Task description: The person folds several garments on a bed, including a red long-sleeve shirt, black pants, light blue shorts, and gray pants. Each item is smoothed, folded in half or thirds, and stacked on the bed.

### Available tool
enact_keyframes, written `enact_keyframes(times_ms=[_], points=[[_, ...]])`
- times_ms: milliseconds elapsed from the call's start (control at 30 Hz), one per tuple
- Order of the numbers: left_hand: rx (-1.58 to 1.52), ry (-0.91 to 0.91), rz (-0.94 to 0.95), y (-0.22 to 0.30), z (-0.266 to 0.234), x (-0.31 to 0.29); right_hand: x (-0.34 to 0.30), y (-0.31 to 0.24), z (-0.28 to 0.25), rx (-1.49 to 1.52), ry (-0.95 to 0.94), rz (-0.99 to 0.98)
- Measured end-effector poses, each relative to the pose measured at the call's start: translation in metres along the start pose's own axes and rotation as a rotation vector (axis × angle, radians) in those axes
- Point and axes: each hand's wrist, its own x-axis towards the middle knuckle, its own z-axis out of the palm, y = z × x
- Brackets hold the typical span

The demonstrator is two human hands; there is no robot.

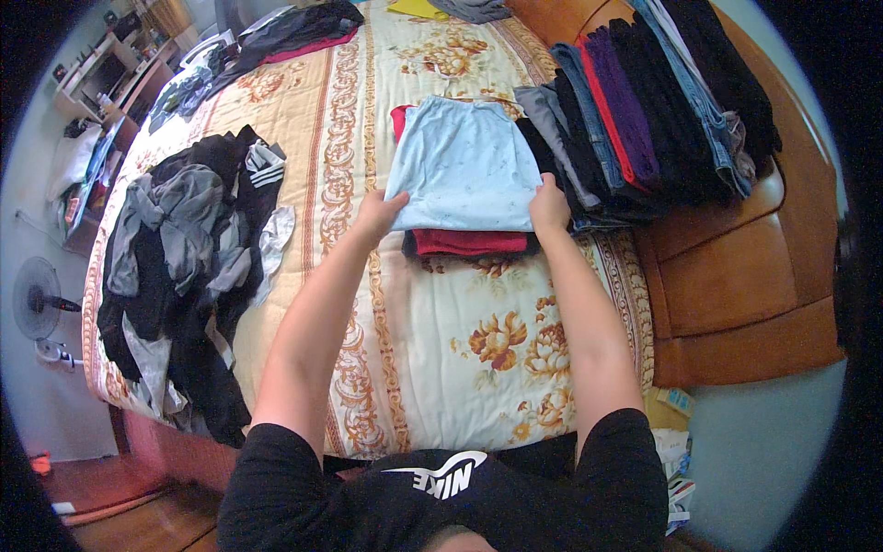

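A light blue garment [464, 170] with a small print and a gathered, elastic-looking far edge is spread flat in front of me; its exact kind is unclear. My left hand [379, 213] is closed on its near left corner. At the near right corner, my right hand [549, 207] pinches the same cloth. Under it, a red folded cloth [469, 242] and dark folded cloth stick out on the near side. More red shows past its far left edge.
The bed has a flowered cover [497, 345]. To the left lies a loose heap of black and grey clothes [179, 230]. Folded trousers and other clothes [635, 101] stand in a row against the brown headboard [727, 276]. Dark clothes [299, 32] lie far left; a fan [44, 294] stands beyond the bed.
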Motion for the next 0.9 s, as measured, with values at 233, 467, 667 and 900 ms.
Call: enact_keyframes(times_ms=[233, 467, 667, 900], points=[[0.482, 0.097, 0.037, -0.079, -0.003, 0.025, -0.022, -0.009, 0.008, -0.092, 0.144, -0.065], [0.248, 0.367, 0.28, -0.114, -0.084, -0.08, -0.232, -0.053, 0.073, 0.141, 0.018, -0.532], [0.592, 0.911, 0.533, -0.126, -0.268, -0.108, -0.338, -0.095, 0.128, -0.016, -0.103, -0.534], [1.091, 1.094, 0.075, -0.085, -0.374, -0.067, -0.337, -0.1, 0.125, 0.031, -0.072, -0.557]])
